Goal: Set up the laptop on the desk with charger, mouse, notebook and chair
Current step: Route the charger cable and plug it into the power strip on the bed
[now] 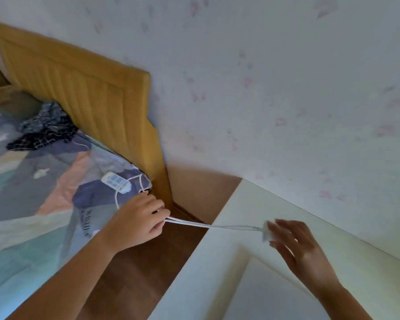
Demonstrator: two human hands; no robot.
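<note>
My left hand (140,219) is closed around a white charger cable (194,224) at the bed's corner. The cable runs taut to the right, over the edge of the cream desk (252,204). At its end is a white charger block (267,232), blurred, which my right hand (296,243) touches with spread fingers above the desk top. A white power strip (116,182) with a thin white cord lies on the bedspread just above my left hand. No laptop, mouse, notebook or chair is in view.
A bed with a patterned blue and pink cover (32,181) fills the left, with dark clothes (46,130) near the yellow padded headboard (83,93). A strip of brown wood floor (148,262) separates bed and desk. Floral wallpaper (286,88) rises behind.
</note>
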